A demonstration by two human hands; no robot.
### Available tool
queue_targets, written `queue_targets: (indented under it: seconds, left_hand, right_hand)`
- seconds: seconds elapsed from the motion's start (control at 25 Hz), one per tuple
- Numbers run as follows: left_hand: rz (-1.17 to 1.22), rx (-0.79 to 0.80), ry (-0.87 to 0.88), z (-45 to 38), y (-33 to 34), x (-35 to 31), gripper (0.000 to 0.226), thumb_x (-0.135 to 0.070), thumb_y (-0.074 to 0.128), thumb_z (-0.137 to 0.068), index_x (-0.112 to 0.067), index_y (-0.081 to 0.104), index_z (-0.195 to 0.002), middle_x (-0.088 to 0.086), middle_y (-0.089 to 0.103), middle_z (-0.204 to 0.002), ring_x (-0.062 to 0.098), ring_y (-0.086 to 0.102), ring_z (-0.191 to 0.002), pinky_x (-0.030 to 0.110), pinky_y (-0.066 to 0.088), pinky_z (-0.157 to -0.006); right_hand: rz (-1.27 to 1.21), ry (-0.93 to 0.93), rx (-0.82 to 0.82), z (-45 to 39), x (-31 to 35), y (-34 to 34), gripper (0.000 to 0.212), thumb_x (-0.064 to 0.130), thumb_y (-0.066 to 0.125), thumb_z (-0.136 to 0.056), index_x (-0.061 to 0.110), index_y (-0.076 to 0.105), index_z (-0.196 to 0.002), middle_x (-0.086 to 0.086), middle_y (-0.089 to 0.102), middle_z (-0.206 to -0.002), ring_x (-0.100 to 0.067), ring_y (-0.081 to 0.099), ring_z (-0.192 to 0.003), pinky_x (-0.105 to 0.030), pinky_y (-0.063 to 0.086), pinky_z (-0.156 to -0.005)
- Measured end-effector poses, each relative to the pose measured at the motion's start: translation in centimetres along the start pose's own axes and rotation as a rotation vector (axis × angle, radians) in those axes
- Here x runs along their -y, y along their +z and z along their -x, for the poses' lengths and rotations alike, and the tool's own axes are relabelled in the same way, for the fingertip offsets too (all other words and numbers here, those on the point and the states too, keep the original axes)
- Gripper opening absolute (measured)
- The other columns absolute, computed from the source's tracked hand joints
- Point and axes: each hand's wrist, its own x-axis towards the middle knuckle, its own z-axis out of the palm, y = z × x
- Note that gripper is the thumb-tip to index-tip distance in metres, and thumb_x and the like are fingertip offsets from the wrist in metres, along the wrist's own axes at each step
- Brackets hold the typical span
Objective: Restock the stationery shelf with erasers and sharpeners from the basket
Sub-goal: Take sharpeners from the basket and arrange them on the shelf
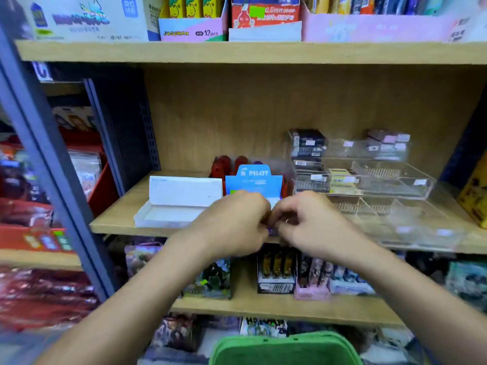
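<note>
My left hand and my right hand meet in front of the blue Pilot display box on the middle wooden shelf. Their fingers curl together around a small purple item, mostly hidden and blurred, so I cannot tell which hand holds it. The green basket sits at the bottom of the view, below my arms. An open white box lies left of the Pilot box.
Clear acrylic trays with small packs stand at the right of the shelf. Red items stand behind the Pilot box. Boxed goods fill the shelf below, and cartons line the shelf above. A blue metal upright is at left.
</note>
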Motion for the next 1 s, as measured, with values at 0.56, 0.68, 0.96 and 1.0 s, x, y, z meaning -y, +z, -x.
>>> queue_targets:
  seconds: [0.56, 0.68, 0.96, 1.0]
  left_hand:
    - [0.155, 0.976, -0.02, 4.3, 36.4, -2.6, 0.012, -0.005, 0.064, -0.084, -0.009, 0.06, -0.073, 0.009, 0.059, -0.072, 0.025, 0.057, -0.062, 0.029, 0.042, -0.053]
    - [0.176, 0.955, -0.068, 6.2, 40.4, -2.9, 0.014, -0.014, 0.068, -0.087, -0.005, 0.069, -0.097, 0.012, 0.064, -0.088, 0.03, 0.066, -0.088, 0.027, 0.041, -0.063]
    - [-0.06, 1.143, -0.172, 11.0, 45.6, 2.1, 0.04, -0.005, 0.068, -0.087, -0.009, 0.062, -0.126, 0.013, 0.065, -0.125, 0.03, 0.064, -0.111, 0.038, 0.053, -0.095]
    - [-0.126, 1.182, -0.12, 11.4, 45.9, 2.2, 0.044, -0.006, 0.068, -0.087, -0.01, 0.059, -0.13, 0.013, 0.063, -0.129, 0.03, 0.061, -0.116, 0.039, 0.051, -0.097]
  right_hand:
    - [0.179, 0.339, 0.966, 12.5, -17.4, 28.2, 0.017, 0.007, 0.062, -0.086, 0.001, 0.069, -0.101, -0.013, 0.07, -0.097, -0.027, 0.065, -0.086, -0.026, 0.048, -0.061]
    - [0.166, 0.405, 0.95, 15.0, -19.8, 32.0, 0.021, 0.009, 0.062, -0.089, 0.002, 0.07, -0.106, -0.019, 0.07, -0.105, -0.032, 0.067, -0.096, -0.033, 0.05, -0.074]
    - [-0.012, 0.404, 0.856, 16.4, -20.0, 40.9, 0.047, 0.004, 0.063, -0.087, 0.018, 0.058, -0.132, -0.011, 0.063, -0.128, -0.03, 0.062, -0.113, -0.036, 0.053, -0.09]
    - [-0.016, 0.359, 0.86, 16.2, -19.5, 42.0, 0.05, 0.005, 0.064, -0.086, 0.02, 0.058, -0.133, -0.01, 0.062, -0.129, -0.03, 0.061, -0.115, -0.037, 0.053, -0.091]
